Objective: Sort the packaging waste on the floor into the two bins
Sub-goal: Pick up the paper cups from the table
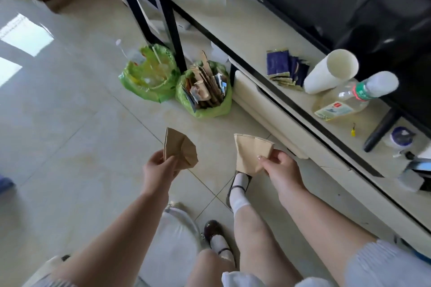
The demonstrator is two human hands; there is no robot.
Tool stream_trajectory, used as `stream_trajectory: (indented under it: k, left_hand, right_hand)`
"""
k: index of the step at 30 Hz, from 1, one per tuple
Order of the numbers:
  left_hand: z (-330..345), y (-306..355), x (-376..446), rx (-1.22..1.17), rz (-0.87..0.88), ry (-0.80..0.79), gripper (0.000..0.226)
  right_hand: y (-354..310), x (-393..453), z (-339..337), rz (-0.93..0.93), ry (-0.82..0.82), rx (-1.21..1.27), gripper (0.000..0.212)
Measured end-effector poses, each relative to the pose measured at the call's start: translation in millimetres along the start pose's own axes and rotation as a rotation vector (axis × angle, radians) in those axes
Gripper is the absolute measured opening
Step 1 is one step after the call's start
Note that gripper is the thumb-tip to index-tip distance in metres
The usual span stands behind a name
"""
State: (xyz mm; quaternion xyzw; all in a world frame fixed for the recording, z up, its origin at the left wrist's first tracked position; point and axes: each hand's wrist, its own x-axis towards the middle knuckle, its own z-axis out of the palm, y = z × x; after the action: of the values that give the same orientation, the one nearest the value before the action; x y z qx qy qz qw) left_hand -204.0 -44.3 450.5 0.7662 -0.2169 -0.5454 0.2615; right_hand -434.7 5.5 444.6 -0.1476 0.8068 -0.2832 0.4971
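The left hand [158,165] pinches a crumpled brown paper piece [179,150]; the right hand [277,165] pinches a folded tan cardboard piece [250,154], both above the tiled floor [70,123], near two green-lined bins [203,88].

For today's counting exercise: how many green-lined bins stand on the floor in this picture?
2. The left bin stands by the black shelf leg and holds clear plastic; the right bin, touching it, stands beside the cabinet, packed with brown cardboard and wrappers. Others may lie outside the view.
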Motion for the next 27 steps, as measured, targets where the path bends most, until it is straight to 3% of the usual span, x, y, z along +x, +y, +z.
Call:
stream_trajectory:
  k: [13, 20, 24, 27]
  left_hand:
    - [27.2, 81.6, 90.4, -0.024, -0.043, -0.04, 0.024]
    - [-3.6, 126.9, 155.8, 0.107, -0.054, -0.125, 0.023]
    - [-16.5, 163.2, 206.9, 0.251, 0.044, -0.194, 0.021]
    - [-10.7, 177.1, 251.3, 0.569, 0.303, -0.247, 0.014]
  right_hand:
    - [-104.4, 88.8, 49.1, -0.02, -0.017, -0.222, 0.017]
    - [-133.1, 102.0, 100.7, 0.065, 0.112, -0.088, 0.015]
    - [-137.0, 109.6, 141.6, 0.078, 0.198, -0.145, 0.023]
    - [-130.3, 122.0, 166.1, 0.054, 0.284, -0.248, 0.028]
